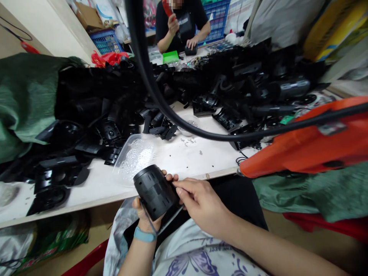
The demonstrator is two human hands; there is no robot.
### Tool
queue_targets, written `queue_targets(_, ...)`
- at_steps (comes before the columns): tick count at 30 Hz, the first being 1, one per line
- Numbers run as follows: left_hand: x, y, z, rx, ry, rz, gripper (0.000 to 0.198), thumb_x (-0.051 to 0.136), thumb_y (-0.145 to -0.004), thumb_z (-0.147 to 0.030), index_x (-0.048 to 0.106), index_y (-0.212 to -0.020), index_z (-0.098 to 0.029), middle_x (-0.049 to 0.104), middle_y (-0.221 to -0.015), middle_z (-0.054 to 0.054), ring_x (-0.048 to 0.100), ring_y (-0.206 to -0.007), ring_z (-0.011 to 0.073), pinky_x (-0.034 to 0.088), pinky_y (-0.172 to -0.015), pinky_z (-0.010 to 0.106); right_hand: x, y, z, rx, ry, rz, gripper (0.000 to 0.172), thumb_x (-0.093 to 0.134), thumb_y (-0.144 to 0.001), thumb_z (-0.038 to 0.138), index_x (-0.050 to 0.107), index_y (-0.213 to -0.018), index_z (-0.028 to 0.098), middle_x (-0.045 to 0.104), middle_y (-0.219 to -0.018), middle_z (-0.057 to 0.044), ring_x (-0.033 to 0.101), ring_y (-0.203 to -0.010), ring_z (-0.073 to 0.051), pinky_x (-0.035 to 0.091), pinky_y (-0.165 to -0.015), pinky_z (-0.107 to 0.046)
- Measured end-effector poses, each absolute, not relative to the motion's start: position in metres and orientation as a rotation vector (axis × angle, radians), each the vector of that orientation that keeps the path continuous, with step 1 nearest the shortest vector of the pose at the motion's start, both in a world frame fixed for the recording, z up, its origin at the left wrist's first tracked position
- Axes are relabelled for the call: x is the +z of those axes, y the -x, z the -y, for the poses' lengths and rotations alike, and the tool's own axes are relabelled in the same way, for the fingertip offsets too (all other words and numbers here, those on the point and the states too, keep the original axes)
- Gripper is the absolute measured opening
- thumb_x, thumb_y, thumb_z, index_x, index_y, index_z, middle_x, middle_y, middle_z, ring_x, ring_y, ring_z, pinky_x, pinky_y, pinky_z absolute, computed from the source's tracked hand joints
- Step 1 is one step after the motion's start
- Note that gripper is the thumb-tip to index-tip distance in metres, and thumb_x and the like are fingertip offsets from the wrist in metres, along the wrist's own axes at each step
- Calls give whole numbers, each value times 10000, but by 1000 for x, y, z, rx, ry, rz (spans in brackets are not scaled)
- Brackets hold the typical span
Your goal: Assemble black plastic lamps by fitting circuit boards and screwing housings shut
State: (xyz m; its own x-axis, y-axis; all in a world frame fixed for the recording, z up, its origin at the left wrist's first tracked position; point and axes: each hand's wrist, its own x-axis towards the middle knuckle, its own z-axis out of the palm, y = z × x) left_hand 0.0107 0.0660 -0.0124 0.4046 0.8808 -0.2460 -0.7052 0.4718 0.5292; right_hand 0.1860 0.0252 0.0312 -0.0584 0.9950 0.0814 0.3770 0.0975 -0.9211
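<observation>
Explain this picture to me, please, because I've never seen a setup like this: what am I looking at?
There's no robot here, just a person's bare hands. The single picture comes from a camera worn on their head, looking forward and down. The left hand holds a black cylinder; the right hand is at its right side. On the white table lie heaped black plastic parts and a clear plastic tub. A black cable loops across the view. Another person sits across the table.
</observation>
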Motion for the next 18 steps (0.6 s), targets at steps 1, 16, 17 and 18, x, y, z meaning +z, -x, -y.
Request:
queue_targets(1, -12, -12, -68, 1020, -360, -538, 818, 972, -540, -565, 734, -1230, -195, 767, -1159, 77, 684, -1187, 293, 555, -1065, 343, 34, -188, -25, 838, 1406, 1604, 336, 472, -1027, 195, 772, -1178, 208, 781, -1006, -76, 735, -922, -227, 594, -869, -385)
queue_targets(16, 21, -83, -82, 1204, -38, -861, 221, 869, -753, -196, 770, -938, -128, 800, -891, 45, 730, -760, 155, 608, -759, 257, 25, -206, -35, -169, 1341, 1800, 266, 723, -933, 154, 736, -1191, 92, 713, -899, -93, 633, -764, -191, 545, -697, -325)
queue_targets(17, 21, -85, -81, 1217, -72, -861, 234, 876, -756, -211, 772, -949, -129, 802, -910, 47, 731, -779, 156, 606, -776, 261, 25, -207, -35, -177, 1344, 1795, 263, 727, -930, 153, 738, -1185, 90, 709, -892, -92, 638, -756, -185, 544, -691, -317)
queue_targets(18, 20, -86, -80, 1232, -109, -865, 249, 885, -755, -224, 773, -957, -131, 802, -925, 46, 731, -798, 157, 603, -791, 263, 24, -208, -35, -187, 1345, 1791, 258, 733, -927, 150, 740, -1177, 89, 705, -881, -89, 642, -746, -179, 541, -682, -309)
